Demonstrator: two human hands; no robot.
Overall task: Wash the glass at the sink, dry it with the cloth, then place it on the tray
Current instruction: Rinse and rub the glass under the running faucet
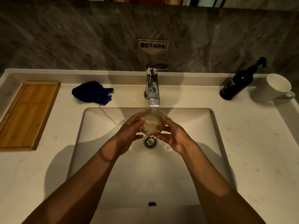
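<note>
A clear glass (pixel 151 123) is held over the white sink (pixel 97 143), right under the chrome faucet (pixel 152 84). Water runs from the spout into it and froths inside. My left hand (pixel 129 133) grips the glass from the left, and my right hand (pixel 174 136) grips it from the right. A crumpled dark blue cloth (pixel 92 92) lies on the counter left of the faucet. The wooden tray (pixel 27 113) sits at the far left of the counter with nothing on it.
A black pump bottle (pixel 237 83) and a white mug (pixel 273 88) stand at the back right of the counter. The drain (pixel 150 141) lies just below the glass. A grey stone wall with a small sign (pixel 152 46) rises behind the faucet.
</note>
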